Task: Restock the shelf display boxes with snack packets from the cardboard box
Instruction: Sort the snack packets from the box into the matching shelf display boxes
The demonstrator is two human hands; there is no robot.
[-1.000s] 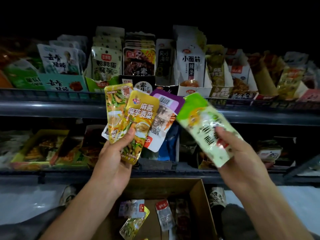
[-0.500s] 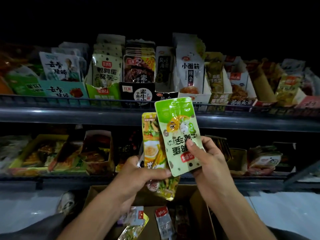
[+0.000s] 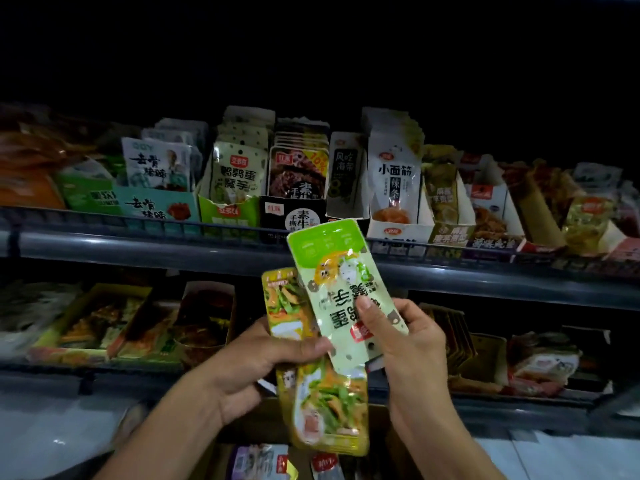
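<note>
My left hand (image 3: 256, 365) grips a bundle of yellow snack packets (image 3: 325, 407), thumb across their front. My right hand (image 3: 405, 337) pinches a pale green packet (image 3: 336, 275), held upside down and overlapping the yellow ones. Both hands sit in front of the lower shelf, just under the upper shelf rail (image 3: 138, 247). On the upper shelf stands a green display box (image 3: 230, 214) with matching pale green packets upright in it. The cardboard box (image 3: 263, 424) lies below my hands, mostly hidden, with a few loose packets (image 3: 259, 462) inside.
The upper shelf holds a row of display boxes, among them a black one (image 3: 294, 216) and a white one (image 3: 398, 226). The lower shelf (image 3: 104, 368) carries dim trays of packets on both sides. The floor (image 3: 45, 431) is pale.
My hands came together from apart. The right hand brought the green packet left over the yellow bundle, turning it upright. The left hand lowered its packets, and the purple one is now hidden.
</note>
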